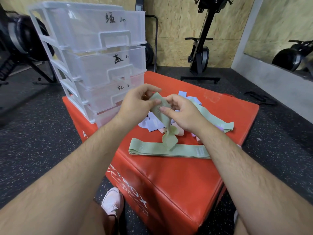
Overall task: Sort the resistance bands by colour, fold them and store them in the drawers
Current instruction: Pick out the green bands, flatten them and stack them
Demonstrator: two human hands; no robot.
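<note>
My left hand (135,102) and my right hand (181,112) both pinch one green resistance band (166,131) above the red box; its loose end hangs twisted below my hands. Flat green bands (152,149) lie stacked on the box's near part. Behind my hands is a mixed pile: lilac bands (149,123), pink bands (179,132) and another green band (215,120). A clear plastic drawer unit (94,53) with handwritten labels stands on the box's left side, its drawers shut.
The red padded box (169,177) rests on a dark speckled floor. Exercise machines stand at the left (20,43) and along the back wall (201,48). A pink shoe (112,200) is beside the box's near corner.
</note>
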